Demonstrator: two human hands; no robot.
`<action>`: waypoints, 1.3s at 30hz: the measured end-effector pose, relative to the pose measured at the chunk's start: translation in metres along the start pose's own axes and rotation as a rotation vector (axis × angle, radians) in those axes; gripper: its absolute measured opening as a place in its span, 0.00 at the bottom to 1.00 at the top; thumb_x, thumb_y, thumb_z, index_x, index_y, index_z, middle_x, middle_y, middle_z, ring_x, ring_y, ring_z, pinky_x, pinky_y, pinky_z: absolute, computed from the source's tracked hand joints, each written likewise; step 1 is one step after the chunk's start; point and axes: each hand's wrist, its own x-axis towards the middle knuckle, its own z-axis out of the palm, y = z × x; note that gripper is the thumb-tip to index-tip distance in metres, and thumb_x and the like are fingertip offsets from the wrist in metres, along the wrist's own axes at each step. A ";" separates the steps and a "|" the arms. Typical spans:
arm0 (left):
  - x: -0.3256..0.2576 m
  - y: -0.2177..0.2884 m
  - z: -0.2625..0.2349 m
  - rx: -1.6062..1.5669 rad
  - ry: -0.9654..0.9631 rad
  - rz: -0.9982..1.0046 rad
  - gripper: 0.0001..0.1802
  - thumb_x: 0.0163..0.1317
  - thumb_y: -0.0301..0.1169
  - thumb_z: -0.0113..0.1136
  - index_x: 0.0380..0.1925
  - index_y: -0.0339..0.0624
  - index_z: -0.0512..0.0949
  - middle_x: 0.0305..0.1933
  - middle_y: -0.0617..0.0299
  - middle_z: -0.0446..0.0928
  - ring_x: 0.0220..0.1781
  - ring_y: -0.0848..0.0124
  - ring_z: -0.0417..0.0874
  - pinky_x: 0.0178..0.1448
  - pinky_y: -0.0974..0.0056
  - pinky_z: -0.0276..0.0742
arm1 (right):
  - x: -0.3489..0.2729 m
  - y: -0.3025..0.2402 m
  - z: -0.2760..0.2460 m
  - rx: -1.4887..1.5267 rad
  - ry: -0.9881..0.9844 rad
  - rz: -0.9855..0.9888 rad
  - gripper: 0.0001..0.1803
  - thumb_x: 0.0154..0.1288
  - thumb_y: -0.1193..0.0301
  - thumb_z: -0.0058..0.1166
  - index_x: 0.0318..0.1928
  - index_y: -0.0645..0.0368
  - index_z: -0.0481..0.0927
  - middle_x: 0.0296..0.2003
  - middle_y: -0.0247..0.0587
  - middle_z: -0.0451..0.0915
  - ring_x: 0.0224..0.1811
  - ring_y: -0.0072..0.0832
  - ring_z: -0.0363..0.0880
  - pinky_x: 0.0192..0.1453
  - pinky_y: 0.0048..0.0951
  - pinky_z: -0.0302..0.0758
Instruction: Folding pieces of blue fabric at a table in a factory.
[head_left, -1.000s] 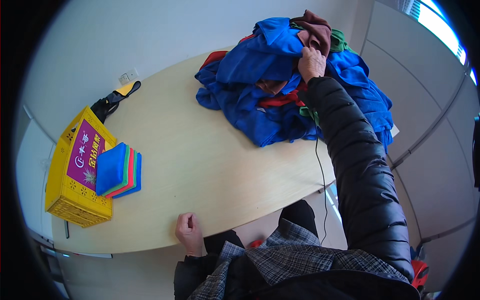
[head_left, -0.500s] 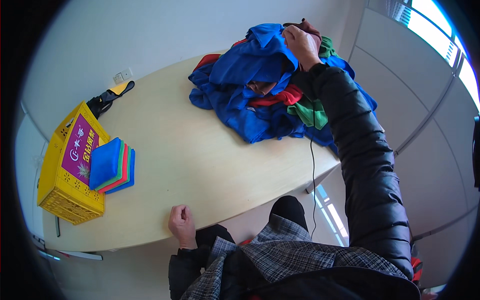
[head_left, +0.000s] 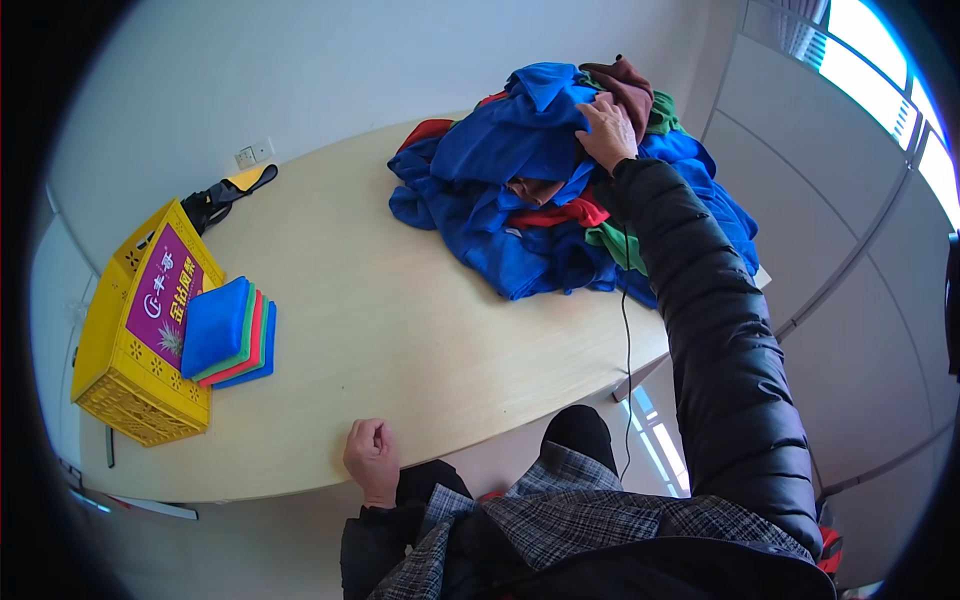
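A heap of loose cloths, mostly blue [head_left: 480, 225], lies crumpled at the far right of the table. Brown cloth [head_left: 628, 88], red cloth [head_left: 578, 211] and green cloth [head_left: 612, 240] show among the blue. My right hand [head_left: 608, 135] rests on the upper right of this heap, beside the brown cloth, its fingers spread; no cloth is visibly pinched between them. Near the table's front edge my left hand [head_left: 372, 460] lies with curled fingers, and nothing shows in it. On the left is a neat stack of folded blue, green and red cloths [head_left: 218, 325].
A yellow crate [head_left: 150, 405] with a purple label stands behind the folded stack. Beyond it lies a black and yellow strapped item [head_left: 225, 195]. A thin dark cable [head_left: 627, 350] hangs over the table [head_left: 400, 340] edge, and pale panels [head_left: 820, 180] stand at right.
My right hand has come down and nearer over the heap, and its closed fingers have spread. My left hand stays curled at the table edge. The view has shifted slightly.
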 end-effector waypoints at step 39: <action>-0.006 -0.004 -0.001 0.066 0.031 -0.002 0.03 0.57 0.21 0.62 0.30 0.39 0.77 0.30 0.57 0.76 0.30 0.61 0.79 0.34 0.61 0.74 | 0.090 -0.123 -0.112 1.710 -0.356 -0.050 0.17 0.61 0.77 0.58 0.52 0.66 0.79 0.45 0.49 0.81 0.49 0.42 0.83 0.55 0.34 0.81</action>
